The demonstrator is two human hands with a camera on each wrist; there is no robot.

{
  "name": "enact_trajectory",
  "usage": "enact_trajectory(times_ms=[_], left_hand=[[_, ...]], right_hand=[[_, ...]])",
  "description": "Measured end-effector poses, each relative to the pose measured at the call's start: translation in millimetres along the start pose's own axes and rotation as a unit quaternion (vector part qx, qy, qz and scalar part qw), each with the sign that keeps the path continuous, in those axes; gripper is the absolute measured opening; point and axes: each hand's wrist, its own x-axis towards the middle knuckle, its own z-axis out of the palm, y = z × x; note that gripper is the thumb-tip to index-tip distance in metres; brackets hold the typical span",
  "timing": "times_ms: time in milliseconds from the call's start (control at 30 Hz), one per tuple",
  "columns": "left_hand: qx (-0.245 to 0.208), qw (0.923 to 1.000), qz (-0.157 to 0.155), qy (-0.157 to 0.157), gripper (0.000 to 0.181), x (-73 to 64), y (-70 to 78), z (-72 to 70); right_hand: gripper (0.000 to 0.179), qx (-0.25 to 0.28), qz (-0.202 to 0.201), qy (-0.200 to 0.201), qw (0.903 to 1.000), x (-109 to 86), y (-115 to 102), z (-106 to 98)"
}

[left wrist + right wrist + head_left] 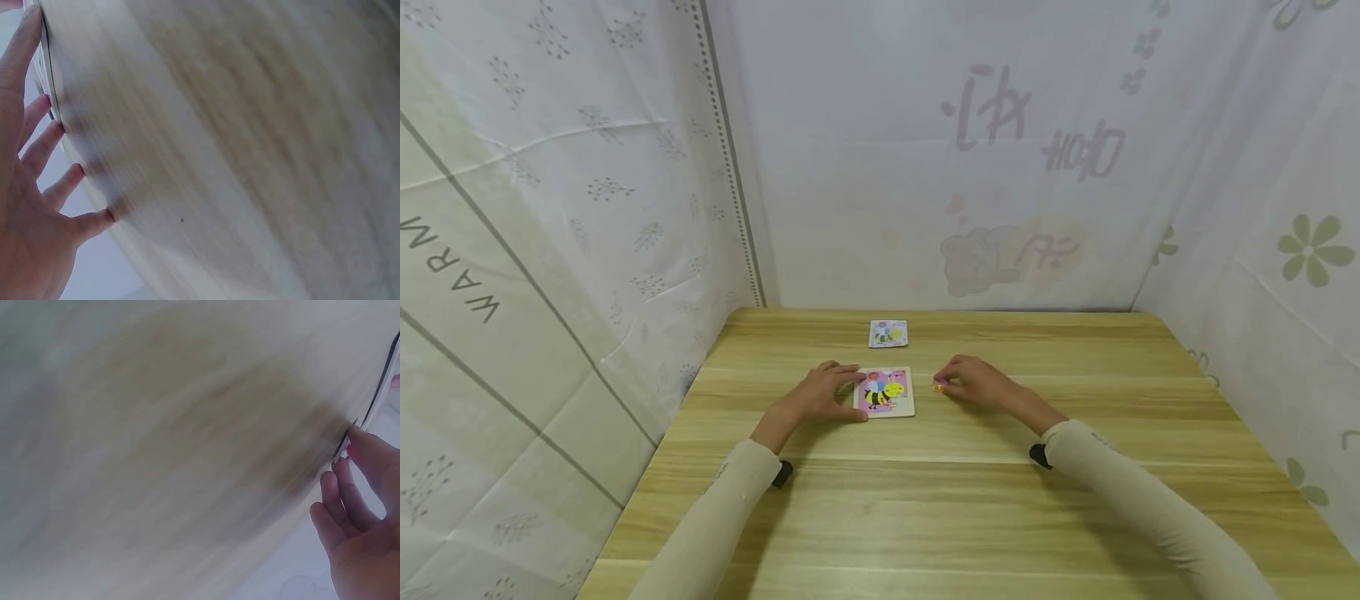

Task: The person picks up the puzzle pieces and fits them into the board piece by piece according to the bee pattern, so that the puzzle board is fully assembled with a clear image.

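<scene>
A square wooden puzzle board [883, 407] with a yellow-and-black bee picture lies on the table. At its left side, my left hand [817, 394] holds the board, with the thumb at the near corner and the index finger at the far corner. In the left wrist view, the other fingers of the left hand [37, 206] are spread, the outer ones touching the table. To the right of the board, apart from it, my right hand [981, 383] pinches a small puzzle piece [938, 387] with purple and orange-yellow colour. The fingertips partly hide the piece.
A square card [888, 333] with a similar bee picture lies behind the board, near the back edge of the wooden table [895, 517]. Printed cloth curtains [850, 167] hang behind the table and on both sides.
</scene>
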Motion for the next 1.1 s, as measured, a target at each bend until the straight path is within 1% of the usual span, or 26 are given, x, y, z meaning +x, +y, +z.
enact_trajectory(times_ms=[133, 367, 600, 833, 1100], left_hand=[[0.002, 1.0, 0.002, -0.002, 0.083, 0.4, 0.0, -0.3], [0.005, 1.0, 0.006, -0.003, 0.083, 0.2, -0.4, -0.4], [0.013, 0.9999, 0.007, -0.001, 0.083, 0.5, -1.0, -0.7], [0.012, 0.9999, 0.005, -0.006, 0.083, -0.3, -0.5, -1.6], [0.01, 0.9999, 0.005, -0.007, 0.083, 1.2, -2.0, -0.6]], right_hand=[[0.022, -0.004, -0.016, 0.0, 0.9999, 4.7, -8.0, 2.6], [0.024, -0.01, -0.02, 0.0, 0.9998, 12.5, -19.8, 5.4], [0.022, -0.012, -0.035, 0.003, 0.9993, 22.7, -31.3, 11.0], [0.021, -0.001, -0.034, -0.013, 0.9993, 30.3, -42.4, 17.4], [0.018, -0.013, -0.057, -0.03, 0.9978, 33.7, -49.7, 22.8]])
